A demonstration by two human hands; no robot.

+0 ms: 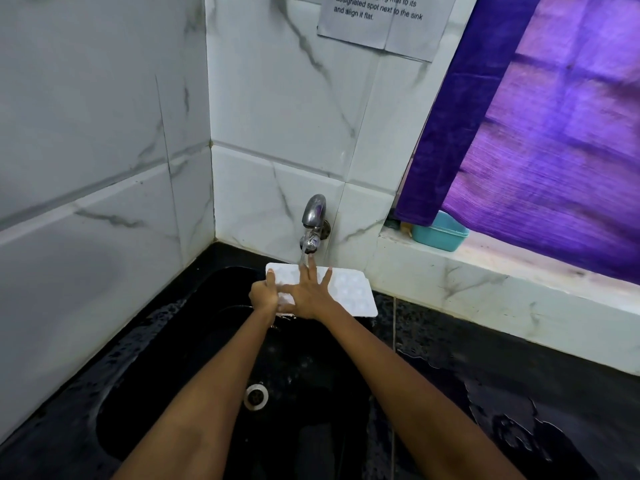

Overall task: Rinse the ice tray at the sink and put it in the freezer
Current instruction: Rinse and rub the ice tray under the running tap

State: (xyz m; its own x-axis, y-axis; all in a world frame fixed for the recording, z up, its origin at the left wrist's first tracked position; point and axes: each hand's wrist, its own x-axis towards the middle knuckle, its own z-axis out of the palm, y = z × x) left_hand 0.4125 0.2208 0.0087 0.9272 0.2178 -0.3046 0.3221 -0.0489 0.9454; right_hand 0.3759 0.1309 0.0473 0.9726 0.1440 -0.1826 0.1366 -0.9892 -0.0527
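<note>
The left hand (265,294) gripped the left end of the white ice tray (349,289), its fingers curled over the near-left edge. The right hand (310,292) lay flat on the top of the tray, fingers straight and spread wide, pressing on the compartments near the tray's left half. The two hands were touching or very nearly so, the right thumb reaching toward the left knuckles. The tray's right half stuck out bare beyond the right hand, its right end reaching over the edge of the sink toward the dark surface (519,375).

The tray was held above the back of the black sink (156,358), directly under the metal tap (314,216) mounted on the wall. A thin stream of water (304,256) ran from the spout and struck near the tips of the right hand's longest fingers at the tray's far edge. Both forearms reached forward over the basin, with the round metal drain (256,395) showing between them.

The surface to the right of the sink looked wet. Behind it, on a white ledge (485,271), stood a teal plastic tub (440,233), partly under a purple curtain (554,133). A printed paper notice (388,19) was stuck on the marble-patterned wall tiles (277,116) above the tap.
</note>
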